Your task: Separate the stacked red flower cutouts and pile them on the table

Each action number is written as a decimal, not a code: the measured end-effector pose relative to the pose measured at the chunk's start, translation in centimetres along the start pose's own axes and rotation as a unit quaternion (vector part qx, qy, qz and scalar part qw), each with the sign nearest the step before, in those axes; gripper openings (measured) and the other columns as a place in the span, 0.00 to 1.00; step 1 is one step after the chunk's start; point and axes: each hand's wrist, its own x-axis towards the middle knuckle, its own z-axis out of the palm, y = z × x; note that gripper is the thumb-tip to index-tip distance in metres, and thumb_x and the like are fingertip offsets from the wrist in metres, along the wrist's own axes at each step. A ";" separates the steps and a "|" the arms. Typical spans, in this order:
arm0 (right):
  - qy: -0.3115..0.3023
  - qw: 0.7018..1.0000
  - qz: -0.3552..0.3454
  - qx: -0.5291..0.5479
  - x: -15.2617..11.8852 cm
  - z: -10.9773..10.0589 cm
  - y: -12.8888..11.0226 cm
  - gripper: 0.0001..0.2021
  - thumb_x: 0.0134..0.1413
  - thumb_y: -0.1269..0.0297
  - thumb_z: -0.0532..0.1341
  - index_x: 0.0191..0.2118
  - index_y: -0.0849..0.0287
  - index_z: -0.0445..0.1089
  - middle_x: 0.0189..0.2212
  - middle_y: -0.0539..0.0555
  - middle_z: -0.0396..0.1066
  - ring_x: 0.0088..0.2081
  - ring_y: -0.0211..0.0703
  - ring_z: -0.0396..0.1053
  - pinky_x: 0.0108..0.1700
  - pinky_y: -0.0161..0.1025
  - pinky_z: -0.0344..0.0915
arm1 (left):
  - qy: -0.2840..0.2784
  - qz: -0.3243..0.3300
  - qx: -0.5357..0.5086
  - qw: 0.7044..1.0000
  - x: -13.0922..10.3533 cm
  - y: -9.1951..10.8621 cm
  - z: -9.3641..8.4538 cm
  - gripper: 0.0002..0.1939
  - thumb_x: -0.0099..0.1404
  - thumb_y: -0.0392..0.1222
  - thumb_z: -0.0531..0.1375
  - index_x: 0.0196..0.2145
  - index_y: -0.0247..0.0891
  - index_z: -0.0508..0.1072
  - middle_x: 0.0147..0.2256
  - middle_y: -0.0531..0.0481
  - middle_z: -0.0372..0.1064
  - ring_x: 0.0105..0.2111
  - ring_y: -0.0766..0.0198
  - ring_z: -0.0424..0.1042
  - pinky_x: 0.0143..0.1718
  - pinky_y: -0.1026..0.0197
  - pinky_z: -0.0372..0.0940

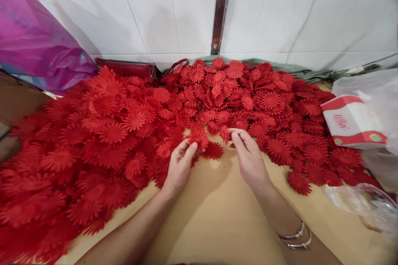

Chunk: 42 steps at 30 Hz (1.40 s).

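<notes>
L hand (180,163): thumb + fingers pinch a red artificial flower layer (199,139) by its near edge; grip closed on it, petals spread, held just above desk (214,219).
R hand (251,159): grip pinches a smaller-looking red petal piece (224,134) btwn thumb & fingertips, tilted, apart from the L one.
Btwn hands: a loose petal disc (213,150) lies flat on desk, nr the L hand's flower.
R wrist: two silver-coloured bangles (294,238).
L heap (62,161): many red flower layers, overlapping, spread to the L edge of view.
Back/R heap (267,101): more of same, incl. stacked layers, along the wall side & round to R.
Back L: dk red wristlet purse (127,68) behind the heap; magenta plastic bag (40,37) beyond, far L.
R side: red/white carton (353,122) by the heap, w/ clear plastic bag (370,207) nearer.
Wall (146,12): white tile, w/ upright metal bracket (219,20).
</notes>
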 end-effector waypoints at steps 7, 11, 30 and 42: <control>-0.003 0.980 -0.167 -0.106 -0.7 0.3 -2.1 0.11 0.65 0.60 0.60 0.50 0.51 0.72 0.51 0.59 0.71 0.57 0.52 0.66 0.59 0.52 0.62 | -0.037 0.011 0.103 0.994 -0.4 1.0 0.3 0.13 0.66 0.49 0.63 0.42 0.38 0.78 0.40 0.48 0.75 0.42 0.62 0.71 0.49 0.61 0.65; -0.057 0.977 -0.174 -0.107 -0.9 0.8 -2.1 0.02 0.61 0.63 0.64 0.40 0.52 0.73 0.44 0.56 0.74 0.51 0.50 0.68 0.58 0.52 0.64 | -0.061 0.044 0.163 0.984 -0.8 2.0 0.9 0.12 0.65 0.49 0.64 0.38 0.37 0.78 0.38 0.48 0.71 0.41 0.61 0.69 0.47 0.61 0.64; -0.146 0.980 -0.118 -0.059 -1.2 0.9 -2.4 0.05 0.62 0.62 0.64 0.42 0.52 0.76 0.50 0.57 0.70 0.56 0.49 0.68 0.61 0.50 0.64 | -0.042 0.029 0.134 0.990 -0.2 1.7 0.4 0.21 0.58 0.54 0.70 0.23 0.37 0.67 0.25 0.56 0.62 0.26 0.69 0.61 0.32 0.65 0.61; 0.060 0.993 0.023 0.095 0.3 -0.5 0.2 0.10 0.63 0.54 0.61 0.37 0.55 0.67 0.36 0.50 0.70 0.38 0.41 0.69 0.44 0.39 0.66 | -0.057 0.065 0.182 0.980 -0.5 1.5 0.6 0.13 0.62 0.51 0.67 0.28 0.39 0.76 0.30 0.52 0.66 0.33 0.64 0.64 0.38 0.63 0.61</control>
